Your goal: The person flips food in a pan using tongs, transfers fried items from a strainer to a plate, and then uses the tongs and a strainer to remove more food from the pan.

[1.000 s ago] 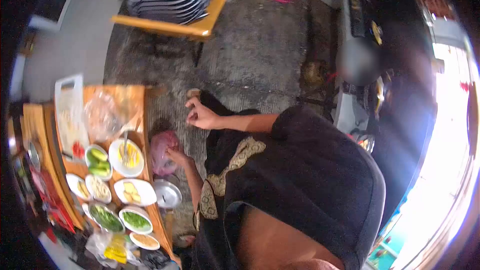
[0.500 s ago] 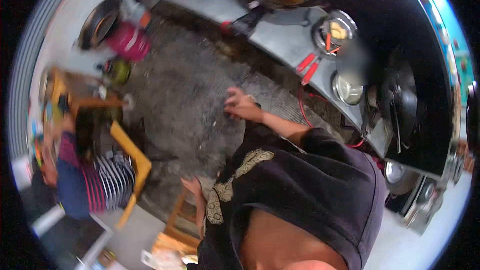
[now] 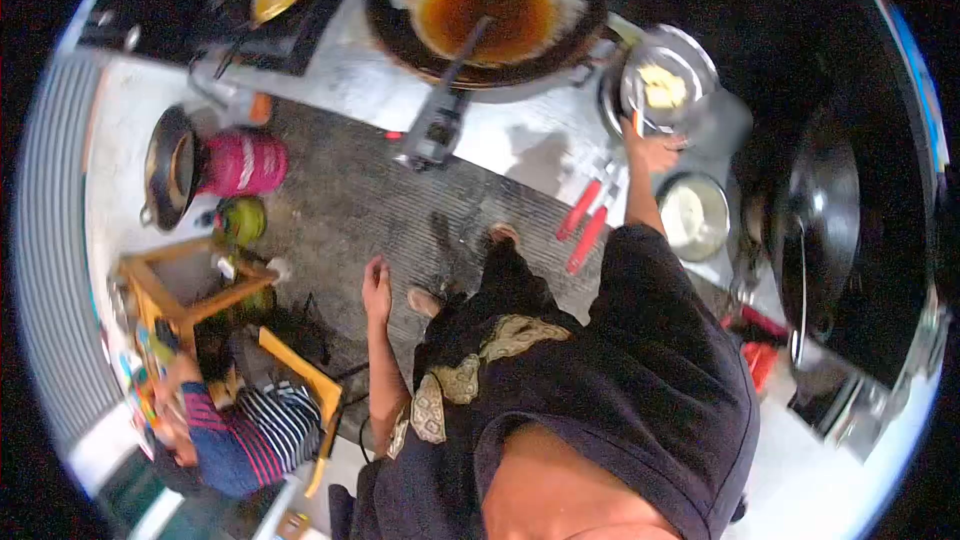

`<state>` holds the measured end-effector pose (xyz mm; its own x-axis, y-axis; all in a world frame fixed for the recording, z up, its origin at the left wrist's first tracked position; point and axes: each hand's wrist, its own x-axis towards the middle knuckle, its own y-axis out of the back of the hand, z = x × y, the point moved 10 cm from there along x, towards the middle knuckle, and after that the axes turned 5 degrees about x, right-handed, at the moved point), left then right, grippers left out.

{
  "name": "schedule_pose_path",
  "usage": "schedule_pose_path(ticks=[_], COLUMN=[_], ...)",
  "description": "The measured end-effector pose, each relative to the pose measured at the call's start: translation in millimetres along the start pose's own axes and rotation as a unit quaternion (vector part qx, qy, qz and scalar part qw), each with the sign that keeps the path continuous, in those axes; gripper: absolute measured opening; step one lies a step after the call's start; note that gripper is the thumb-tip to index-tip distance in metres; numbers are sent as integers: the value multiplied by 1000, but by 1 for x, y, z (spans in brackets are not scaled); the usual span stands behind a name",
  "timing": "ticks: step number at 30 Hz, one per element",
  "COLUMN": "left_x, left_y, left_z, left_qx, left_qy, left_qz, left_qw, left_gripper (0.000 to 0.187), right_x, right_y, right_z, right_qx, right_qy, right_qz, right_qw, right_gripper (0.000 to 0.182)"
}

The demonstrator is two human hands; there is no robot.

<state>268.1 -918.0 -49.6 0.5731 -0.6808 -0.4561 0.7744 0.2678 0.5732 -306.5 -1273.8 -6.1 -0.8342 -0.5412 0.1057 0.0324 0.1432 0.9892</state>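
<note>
My right hand (image 3: 655, 152) is at the near edge of a metal bowl (image 3: 698, 52) with pale yellow pieces (image 3: 662, 86) inside. Its fingers look apart, though blurred, beside a thin orange handle at the rim. Just below the hand is a metal pot (image 3: 693, 217) with pale contents. Two red-handled tools (image 3: 588, 230) lie at the counter edge, left of that pot. My left hand (image 3: 377, 290) hangs over the floor with loosely stretched fingers and nothing in it.
A large wok (image 3: 490, 15) of brown liquid, with a dark-handled utensil (image 3: 437, 125) across its rim, sits on the counter (image 3: 525, 130). A dark wok (image 3: 825, 200) stands at right. At lower left, a person (image 3: 245, 440) sits near a wooden stool (image 3: 190, 315). A pink container (image 3: 245, 162) stands beyond.
My right hand has moved from over the floor up to the metal bowl. My left hand is now farther out in front of my body. The view has shifted, showing more of the counter.
</note>
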Motion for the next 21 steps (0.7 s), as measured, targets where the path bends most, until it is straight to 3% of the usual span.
schedule_pose_path(ticks=[2, 4, 5, 6, 8, 10, 11, 13, 15, 17, 19, 20, 21], left_x=[2, 4, 7, -2, 7, -10, -9, 1, 38, 83, 115, 124, 134], left_y=[20, 10, -1, -2, -43, -28, -17, 12, 24, 25, 64, 90, 113], left_z=[25, -14, -26, -31, -158, -125, -132, -150, -181, -227, -192, -155, -127], left_qx=[28, 44, 49, 85, 82, 231, 175, 62, 99, 95, 94, 99, 103], left_qy=[-10, 9, 11, 60, 142, 17, 34, 66, 127, 153, 121, 111, 108], left_qz=[28, -14, -41, -55, -177, -240, -213, -157, -141, -146, -88, -68, -55], left_qw=[999, 999, 998, 993, 970, 943, 961, 983, 977, 973, 984, 987, 987], left_gripper=[37, 38, 39, 40, 44, 46, 46, 46, 40, 35, 32, 31, 32], right_x=[6, 17, 27, 41, 40, 75, 81, 37, 27, -8, -70, -117, -136], right_y=[-13, -35, -49, -71, -65, -98, -106, -37, 1, 50, 144, 193, 218], right_z=[11, 15, 16, 15, 19, 33, 39, 36, 41, 21, -24, -62, -92], right_qx=[29, 19, 12, -22, 69, 160, 184, 317, 323, 434, 438, 449, 417], right_qy=[-4, -9, 27, 92, 38, 111, 143, 133, 180, 235, 345, 306, 370], right_qz=[9, -6, -60, -34, -145, -82, -61, -94, -44, -100, -50, -112, -79], right_qw=[1000, 1000, 998, 995, 986, 977, 970, 934, 928, 864, 829, 832, 827], right_gripper=[139, 135, 133, 130, 121, 110, 105, 98, 86, 74, 63, 63, 60])
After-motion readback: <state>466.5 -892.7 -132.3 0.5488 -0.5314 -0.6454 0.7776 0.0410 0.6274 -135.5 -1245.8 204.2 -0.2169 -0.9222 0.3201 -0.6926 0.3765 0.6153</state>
